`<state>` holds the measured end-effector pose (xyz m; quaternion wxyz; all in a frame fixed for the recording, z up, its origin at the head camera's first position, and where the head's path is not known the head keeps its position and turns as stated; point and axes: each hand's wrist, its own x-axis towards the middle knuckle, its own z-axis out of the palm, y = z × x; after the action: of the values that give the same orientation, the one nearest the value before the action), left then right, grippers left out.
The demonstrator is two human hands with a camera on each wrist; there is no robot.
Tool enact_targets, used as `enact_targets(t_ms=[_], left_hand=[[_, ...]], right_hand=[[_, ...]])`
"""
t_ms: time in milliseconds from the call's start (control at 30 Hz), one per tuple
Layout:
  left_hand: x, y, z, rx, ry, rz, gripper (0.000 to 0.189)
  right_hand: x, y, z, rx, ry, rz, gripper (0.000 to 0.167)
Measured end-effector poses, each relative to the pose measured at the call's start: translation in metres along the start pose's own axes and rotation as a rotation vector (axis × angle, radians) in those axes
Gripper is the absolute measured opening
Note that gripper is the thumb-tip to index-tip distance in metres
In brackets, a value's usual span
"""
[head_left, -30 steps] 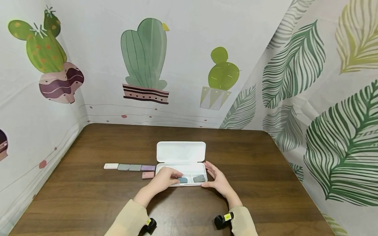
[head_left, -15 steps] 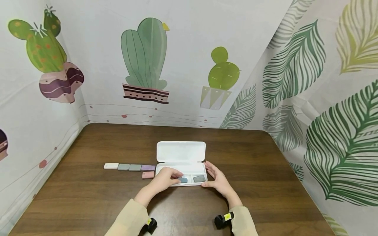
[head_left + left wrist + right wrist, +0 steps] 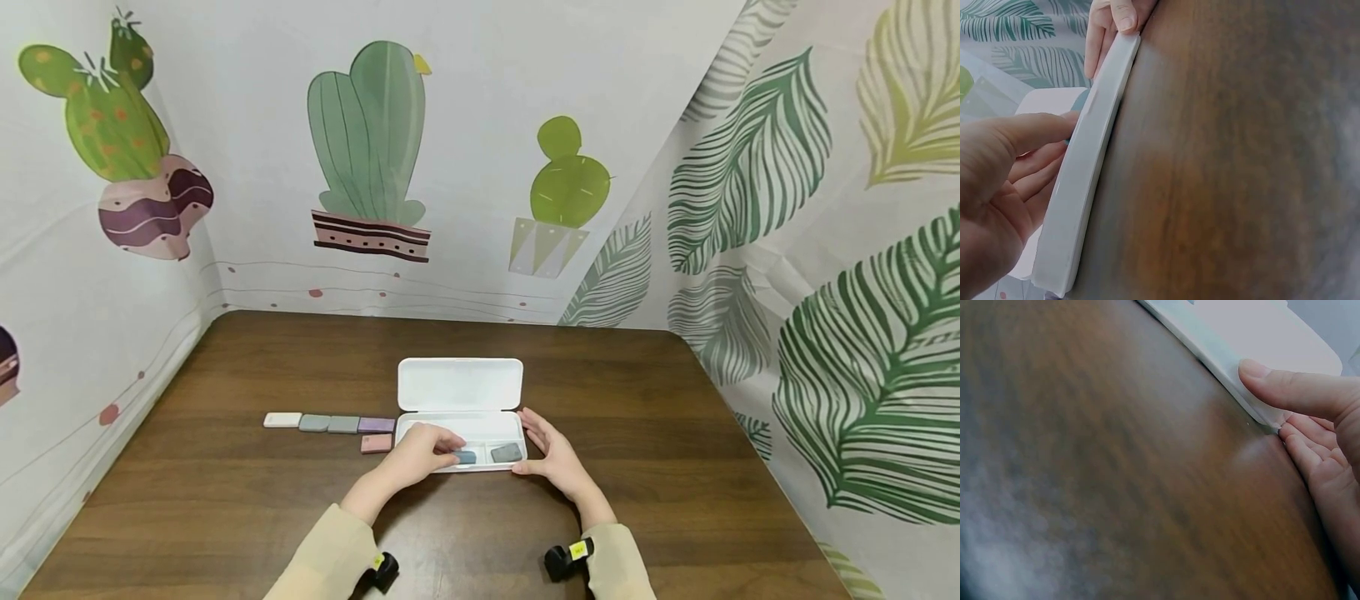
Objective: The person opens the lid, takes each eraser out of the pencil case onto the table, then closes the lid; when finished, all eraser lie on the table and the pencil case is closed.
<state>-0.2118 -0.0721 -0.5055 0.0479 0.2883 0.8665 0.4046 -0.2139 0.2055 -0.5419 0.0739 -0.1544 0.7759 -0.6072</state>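
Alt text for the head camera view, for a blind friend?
A person's left hand pinches a blue rectangular block in an open white plastic case, its right end held by the right hand. A grey block sits inside; five flat softly coloured blocks lie to its left on a brown wooden table.

My head view has dipped a touch over the last 1 second: the far edge of the table (image 3: 637, 400) and the big cactus (image 3: 367, 142) beyond it now appear slightly higher.
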Motion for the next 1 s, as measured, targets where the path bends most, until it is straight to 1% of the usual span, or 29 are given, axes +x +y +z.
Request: enact_targets(t_ms=[200,300,500,667,767,900,1000], left_hand=[[-0.001,0.002,-0.005,-0.045,0.034,0.012,0.019],[-0.002,0.0,-0.01,-0.079,0.047,0.007,0.019],[-0.01,-0.008,-0.024,-0.138,0.039,-0.032,0.021],[-0.017,-0.019,-0.039,-0.149,0.031,-0.042,0.021],[-0.021,-0.026,-0.049,-0.159,0.039,-0.041,0.022],[-0.029,-0.037,-0.062,-0.155,0.067,-0.06,0.024],[-0.037,-0.045,-0.071,-0.143,0.091,-0.09,0.025]], right_hand=[[0.0,-0.001,0.0,0.004,0.004,0.012,0.095],[-0.001,-0.002,0.0,0.005,0.004,0.015,0.095],[-0.001,0.0,0.0,0.006,0.003,0.005,0.095],[0.0,0.0,0.0,0.001,-0.001,0.0,0.094],[-0.001,0.0,0.0,-0.007,-0.001,-0.002,0.094],[-0.001,-0.001,0.0,-0.013,0.004,0.002,0.094],[-0.001,0.0,0.001,-0.022,0.012,0.001,0.094]])
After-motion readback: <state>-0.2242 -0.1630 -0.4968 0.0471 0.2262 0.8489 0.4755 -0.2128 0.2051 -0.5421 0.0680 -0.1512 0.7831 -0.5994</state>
